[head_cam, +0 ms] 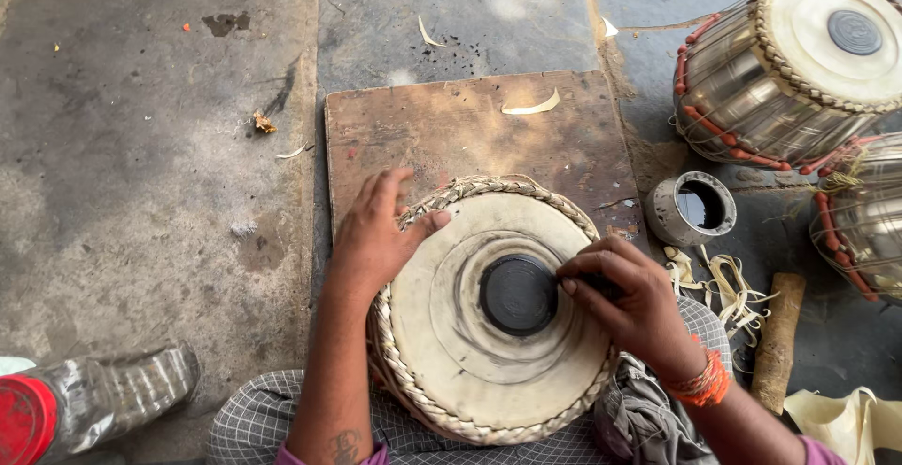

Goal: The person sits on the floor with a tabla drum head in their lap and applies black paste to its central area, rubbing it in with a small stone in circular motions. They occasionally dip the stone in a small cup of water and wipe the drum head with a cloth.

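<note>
A round drum head with a pale skin and a braided rim lies in my lap. A black disc sits at its centre. My left hand rests on the drum's upper left rim, thumb on the skin, steadying it. My right hand is closed over a small dark object pressed at the black disc's right edge; what the object is cannot be made out. An orange thread band circles my right wrist.
A worn wooden board lies on the stone floor beyond the drum. Two metal drums with orange lacing stand at right. A small grey ring-shaped pot, hide strips, a wooden stick and a plastic bottle lie around.
</note>
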The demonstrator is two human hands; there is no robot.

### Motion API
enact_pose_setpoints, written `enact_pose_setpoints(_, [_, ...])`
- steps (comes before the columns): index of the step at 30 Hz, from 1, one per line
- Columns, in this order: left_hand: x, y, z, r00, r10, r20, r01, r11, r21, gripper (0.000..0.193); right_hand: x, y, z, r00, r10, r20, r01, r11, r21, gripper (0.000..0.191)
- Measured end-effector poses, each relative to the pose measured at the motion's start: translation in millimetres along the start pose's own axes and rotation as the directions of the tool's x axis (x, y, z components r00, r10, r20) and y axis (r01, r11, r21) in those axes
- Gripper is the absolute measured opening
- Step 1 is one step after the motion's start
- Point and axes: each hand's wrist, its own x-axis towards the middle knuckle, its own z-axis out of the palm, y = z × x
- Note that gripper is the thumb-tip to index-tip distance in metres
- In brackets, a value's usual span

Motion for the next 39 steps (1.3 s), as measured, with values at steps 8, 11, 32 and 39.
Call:
enact_pose_setpoints(8, [11.1,-10.9,11.3,0.921,0.36,0.148,-0.316,0.914,-0.255,0.067,67.4,-3.5,2.1,0.931,-0.233,0.28,0.265,0.961,-0.082,0.018])
enact_pose_setpoints(11, [7.9,-12.5,12.9,0.924,0.35,0.155,-0.303,0.916,-0.263,0.065,79.4,-7.5,9.2,0.869,-0.312,0.384,0.363,0.93,-0.067,0.02])
enact_pose_setpoints(32, [5.7,-5.9,6.4,0.958,0.249,0.146,-0.216,0.954,-0.21,0.065,-41.0,-20.3,23.3,0.996,0.009,-0.085,-0.021,0.99,-0.137,0.017])
enact_pose_setpoints(39, [4.4,6.7,0.6,0.998,0.035,0.054,-0.04,0.995,0.097,0.068,4.8,10.8,5.8,0.994,-0.07,-0.084,0.07,0.998,0.004,0.015])
